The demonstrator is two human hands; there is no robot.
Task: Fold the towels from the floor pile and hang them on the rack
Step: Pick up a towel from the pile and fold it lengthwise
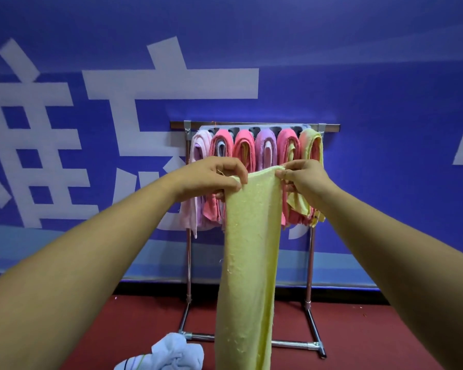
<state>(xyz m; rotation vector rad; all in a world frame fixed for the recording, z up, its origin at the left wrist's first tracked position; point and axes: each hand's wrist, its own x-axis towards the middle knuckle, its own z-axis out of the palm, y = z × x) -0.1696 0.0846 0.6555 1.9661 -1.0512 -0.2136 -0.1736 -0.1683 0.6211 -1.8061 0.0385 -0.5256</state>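
Note:
A long pale yellow towel (249,263) hangs lengthwise in front of me, narrow and folded along its length, its lower end out of view at the bottom. My left hand (211,177) pinches its top left corner and my right hand (302,177) pinches its top right corner, both at chest height. Behind the towel stands the metal rack (254,126), with several folded towels (243,148) in pink, coral, purple and yellow draped side by side over its top bar. A crumpled light blue towel (171,353) lies on the floor at the rack's foot.
The rack stands on a red carpet (372,340) against a blue wall (358,97) with large white characters. Its base bars (292,343) run along the floor just behind the hanging towel.

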